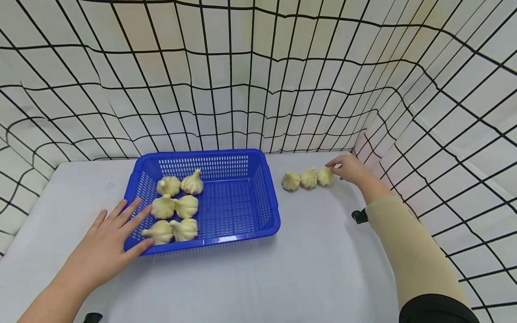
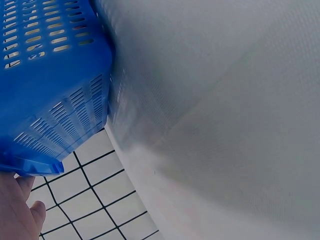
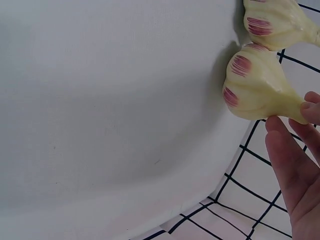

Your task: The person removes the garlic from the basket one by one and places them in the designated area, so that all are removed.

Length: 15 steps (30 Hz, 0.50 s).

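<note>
A blue plastic basket point(image 1: 230, 208) stands on the table, with several garlic bulbs point(image 1: 186, 207) grouped in its left half. My left hand point(image 1: 102, 251) lies with spread, straight fingers over the basket's left rim, near the bulbs. To the right of the basket, three garlic bulbs sit side by side in a row. At the row's right end, my right hand point(image 1: 348, 169) pinches the stem of the last garlic bulb point(image 3: 255, 87). That bulb has purple streaks and touches its neighbour point(image 3: 277, 25). In the left wrist view, only part of the left hand point(image 2: 20, 207) shows beneath the basket rim.
A white cloth covers the table point(image 1: 315, 264). Black wire mesh point(image 1: 250, 89) backed with white sheeting rises behind the table and along its right side, close to my right forearm. More mesh point(image 1: 20, 179) stands at the left.
</note>
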{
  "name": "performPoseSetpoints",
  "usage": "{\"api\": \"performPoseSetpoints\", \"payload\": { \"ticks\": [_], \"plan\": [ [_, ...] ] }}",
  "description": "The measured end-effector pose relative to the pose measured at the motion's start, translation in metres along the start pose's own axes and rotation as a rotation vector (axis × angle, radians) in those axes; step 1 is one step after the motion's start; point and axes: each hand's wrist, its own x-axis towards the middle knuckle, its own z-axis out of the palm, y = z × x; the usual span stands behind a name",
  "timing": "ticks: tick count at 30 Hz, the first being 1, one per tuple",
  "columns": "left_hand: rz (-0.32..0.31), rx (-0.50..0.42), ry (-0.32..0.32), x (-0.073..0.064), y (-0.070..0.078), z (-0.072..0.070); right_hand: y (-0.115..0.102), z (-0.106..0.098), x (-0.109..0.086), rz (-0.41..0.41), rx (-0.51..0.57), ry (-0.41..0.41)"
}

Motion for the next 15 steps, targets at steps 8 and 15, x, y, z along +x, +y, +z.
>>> {"api": "performPoseSetpoints", "payload": {
  "ticks": [8,15],
  "plan": [
    [-0.003,0.001,-0.003,0.0003,0.0008,-0.0012,-0.0013,0.0021,-0.0005,-0.043,-0.025,0.019],
    [0.0,-0.003,0.002,0.0005,0.0007,-0.0015,-0.0012,0.0019,-0.0016,-0.04,-0.027,0.015]
  ]
}}
